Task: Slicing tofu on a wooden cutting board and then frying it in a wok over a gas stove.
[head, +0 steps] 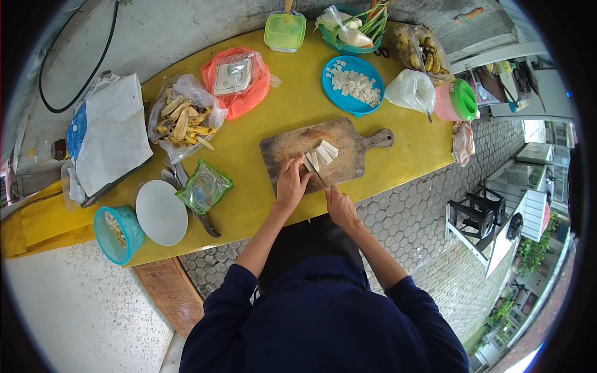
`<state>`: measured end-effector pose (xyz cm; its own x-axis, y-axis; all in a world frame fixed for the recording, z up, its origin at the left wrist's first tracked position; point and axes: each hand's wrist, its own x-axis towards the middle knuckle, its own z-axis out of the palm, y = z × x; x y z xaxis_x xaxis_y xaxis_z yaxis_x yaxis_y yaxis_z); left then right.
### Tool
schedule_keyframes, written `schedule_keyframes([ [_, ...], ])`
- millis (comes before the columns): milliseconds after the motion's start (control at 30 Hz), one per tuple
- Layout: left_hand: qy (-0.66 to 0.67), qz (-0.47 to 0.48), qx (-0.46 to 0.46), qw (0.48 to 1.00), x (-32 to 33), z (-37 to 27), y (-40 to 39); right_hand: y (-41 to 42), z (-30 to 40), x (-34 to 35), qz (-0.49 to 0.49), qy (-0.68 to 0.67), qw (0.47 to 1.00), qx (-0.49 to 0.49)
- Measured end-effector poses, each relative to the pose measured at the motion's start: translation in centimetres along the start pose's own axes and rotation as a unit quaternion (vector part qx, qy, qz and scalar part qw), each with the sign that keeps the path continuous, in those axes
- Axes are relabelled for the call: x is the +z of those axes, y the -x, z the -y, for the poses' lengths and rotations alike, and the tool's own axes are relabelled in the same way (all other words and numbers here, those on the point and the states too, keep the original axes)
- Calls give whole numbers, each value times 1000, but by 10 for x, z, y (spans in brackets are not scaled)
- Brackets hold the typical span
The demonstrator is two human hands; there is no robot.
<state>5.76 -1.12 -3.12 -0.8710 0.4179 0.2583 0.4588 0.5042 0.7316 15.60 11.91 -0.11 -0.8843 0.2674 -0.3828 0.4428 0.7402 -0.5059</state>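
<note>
A worn wooden cutting board [345,133] lies in front of me, its handle pointing right. On it are several pale white strips [327,151] of food, fanned out side by side. My right hand [343,205] grips a knife [319,176] by its handle, with the blade angled up and left over the board beside the nearest strips. My left hand [290,182] bends its fingers against the left end of the strips, close to the blade. Beyond the board, a blue plate [340,103] bears many small white cut pieces [357,86].
On the yellow table [298,77] are bags of banana peels [184,119] and bananas [426,56], a red plastic bag [254,102], a vegetable basket [343,46] and a green-lidded pink container [445,102]. Leftward sit a white plate [162,212], a green packet [205,187] and a blue tub [133,233].
</note>
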Motion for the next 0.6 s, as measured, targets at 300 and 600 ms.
schedule_keyframes([
  [300, 9, -2, 11, 1000, 1, -1, 0, 0, 5, 1, 3, 37, 999, 9],
  [600, -22, -22, 35, 999, 1, -3, 0, 7, 1, -6, -16, 43, 999, 1],
])
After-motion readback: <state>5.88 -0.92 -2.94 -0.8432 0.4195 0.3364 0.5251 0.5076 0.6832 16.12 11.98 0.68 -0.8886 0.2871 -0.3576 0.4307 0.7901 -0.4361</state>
